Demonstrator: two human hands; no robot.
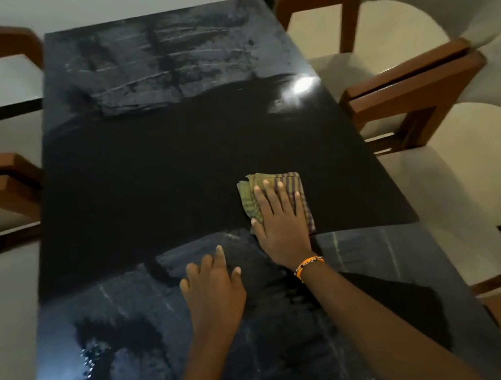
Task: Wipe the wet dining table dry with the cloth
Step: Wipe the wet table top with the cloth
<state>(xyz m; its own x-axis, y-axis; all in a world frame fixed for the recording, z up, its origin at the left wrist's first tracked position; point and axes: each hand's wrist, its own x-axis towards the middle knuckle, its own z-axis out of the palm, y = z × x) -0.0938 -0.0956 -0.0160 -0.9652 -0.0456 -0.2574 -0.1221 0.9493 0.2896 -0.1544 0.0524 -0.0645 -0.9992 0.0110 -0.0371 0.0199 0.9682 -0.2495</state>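
Right hand presses flat, fingers straight, on the folded cloth; pooled water lies lower left, nearer the flat, empty left hand.

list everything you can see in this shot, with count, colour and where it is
dining table: 1, glossy black, fills the middle of the view, running away from the person
cloth: 1, folded, green-yellow with purple stripes, flat on the table right of centre
water droplets: one patch, shiny, near-left part of the table
chairs: at least 4, brown wood frames with off-white cushions, two along each long side
bracelet: 1, orange with beads, on the right wrist
left hand: 1, fingers spread, flat on the bare table near the person
right hand: 1, fingers straight, pressing on the cloth
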